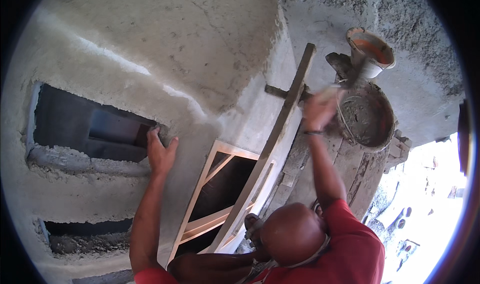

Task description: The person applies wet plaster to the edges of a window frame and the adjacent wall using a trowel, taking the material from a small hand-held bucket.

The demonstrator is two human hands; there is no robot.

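My left hand (161, 153) rests at the right end of a rectangular opening (60, 116) in the grey plastered wall (120, 184). Its thumb stands apart, and its fingertips touch the opening's rough corner. Reaching up and right, my right hand (321, 111) is wrapped round the pale handle of what looks like a trowel (357, 76), its blade dark and smeared by motion. That tool is over the near rim of a round tub (385, 146) of wet grey mortar (362, 116). A thin wire handle hangs at the tub's left side.
Beyond the tub stands a white bucket (371, 69) with an orange inside. Mortar-stained planks (320, 169) lie under the tub. A long wooden beam (285, 119) slants past a wooden frame (197, 184). Another wall opening (85, 228) is below. Bright rubble ground (415, 209) shows at right.
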